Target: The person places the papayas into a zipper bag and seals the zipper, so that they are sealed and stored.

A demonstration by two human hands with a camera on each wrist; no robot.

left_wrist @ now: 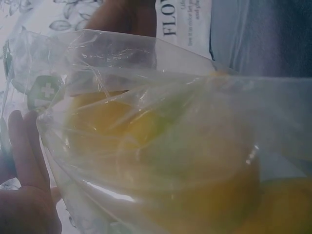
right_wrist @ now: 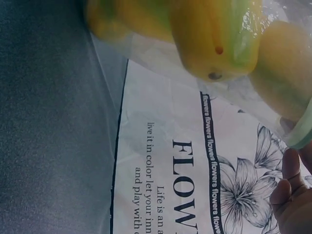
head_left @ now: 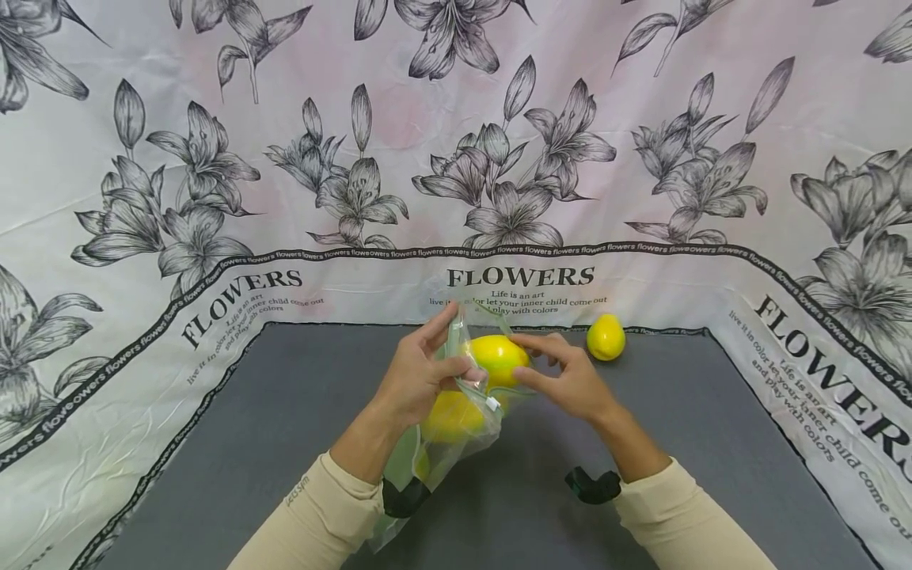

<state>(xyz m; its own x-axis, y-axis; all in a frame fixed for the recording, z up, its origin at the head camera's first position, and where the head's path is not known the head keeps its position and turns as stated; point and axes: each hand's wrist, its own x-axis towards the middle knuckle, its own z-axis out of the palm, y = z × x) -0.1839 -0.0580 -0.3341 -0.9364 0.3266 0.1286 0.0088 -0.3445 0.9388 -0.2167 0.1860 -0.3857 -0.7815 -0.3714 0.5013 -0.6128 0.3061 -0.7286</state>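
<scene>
My left hand (head_left: 420,372) grips the rim of a clear zip bag (head_left: 470,451) with a pale green edge and a white slider (head_left: 492,404). Several yellow fruits that look like lemons (right_wrist: 214,39) lie inside, with greenish patches showing through the plastic. At the mouth of the bag sits one bright yellow lemon (head_left: 499,358). The thumb and index finger of my right hand (head_left: 573,380) pinch its right side, close to the bag's rim. In the left wrist view, the plastic covers most of the picture and blurs the fruit behind it.
A loose yellow lemon (head_left: 606,337) rests near the back edge of the dark grey table (head_left: 677,427), right of my hands. Behind and beside the table hangs white cloth (head_left: 385,285) with flower prints and lettering. Black straps (head_left: 593,485) sit at both wrists.
</scene>
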